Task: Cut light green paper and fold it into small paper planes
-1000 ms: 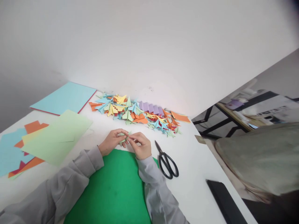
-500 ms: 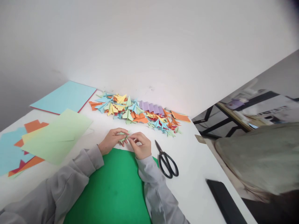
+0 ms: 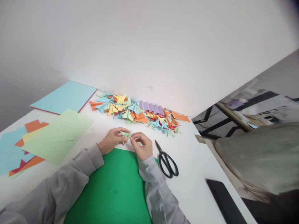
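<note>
Between my hands is a small folded piece of light green paper (image 3: 126, 134), partly covered by fingers. My left hand (image 3: 113, 140) pinches its left side between thumb and fingers. The thumb and fingers of my right hand (image 3: 143, 145) close on its right end. Both hands are raised above the far edge of a green sheet (image 3: 112, 189). Just beyond them lies a heap of small folded paper planes (image 3: 127, 114) in several colours, along the wall. Black-handled scissors (image 3: 167, 161) lie right of my right hand, points away from me.
Light green paper (image 3: 58, 133) overlaps coloured scraps (image 3: 11, 146) at left. A light blue sheet (image 3: 66, 96) lies behind them, against the wall. Pleated purple paper (image 3: 151, 107) and an orange pad (image 3: 180, 116) adjoin the heap. A black flat object (image 3: 225, 202) lies near the right table edge.
My right hand has shifted slightly right, and the fingers of both hands have parted a little. More of the folded green paper shows between them.
</note>
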`<state>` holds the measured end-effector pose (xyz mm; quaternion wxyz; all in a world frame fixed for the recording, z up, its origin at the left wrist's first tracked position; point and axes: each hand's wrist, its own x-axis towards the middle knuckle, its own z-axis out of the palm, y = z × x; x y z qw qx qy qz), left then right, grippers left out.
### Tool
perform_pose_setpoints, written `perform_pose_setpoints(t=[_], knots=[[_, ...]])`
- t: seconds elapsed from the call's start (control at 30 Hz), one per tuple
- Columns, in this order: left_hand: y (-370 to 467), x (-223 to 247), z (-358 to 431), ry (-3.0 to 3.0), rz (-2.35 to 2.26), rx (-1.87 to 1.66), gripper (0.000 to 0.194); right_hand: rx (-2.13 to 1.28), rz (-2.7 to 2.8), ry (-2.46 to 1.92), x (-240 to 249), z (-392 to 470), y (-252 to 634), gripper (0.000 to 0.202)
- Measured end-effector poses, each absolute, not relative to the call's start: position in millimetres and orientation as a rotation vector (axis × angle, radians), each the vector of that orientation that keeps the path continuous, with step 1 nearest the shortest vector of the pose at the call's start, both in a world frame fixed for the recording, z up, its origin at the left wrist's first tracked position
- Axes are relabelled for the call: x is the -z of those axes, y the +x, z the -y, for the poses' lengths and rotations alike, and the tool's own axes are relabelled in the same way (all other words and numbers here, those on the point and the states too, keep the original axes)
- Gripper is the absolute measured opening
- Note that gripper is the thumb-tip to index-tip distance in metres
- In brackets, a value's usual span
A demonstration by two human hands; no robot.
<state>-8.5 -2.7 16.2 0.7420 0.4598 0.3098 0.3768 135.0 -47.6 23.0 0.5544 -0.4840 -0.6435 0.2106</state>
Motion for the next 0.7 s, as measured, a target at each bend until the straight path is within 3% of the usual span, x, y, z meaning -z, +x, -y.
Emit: perform_pose_setpoints(t=[0.43,0.7], knots=[[-8.5,-7.0,1.6,1.249,-0.651,-0.87,0.017,-0.514,1.559,-1.131,-22.1,47.5,131.9,0.005],[-9.2,-6.5,0.9,1.239,-0.64,-0.88,0.019,-0.517,1.578,-1.106,-25.4,46.8,135.0,0.006]])
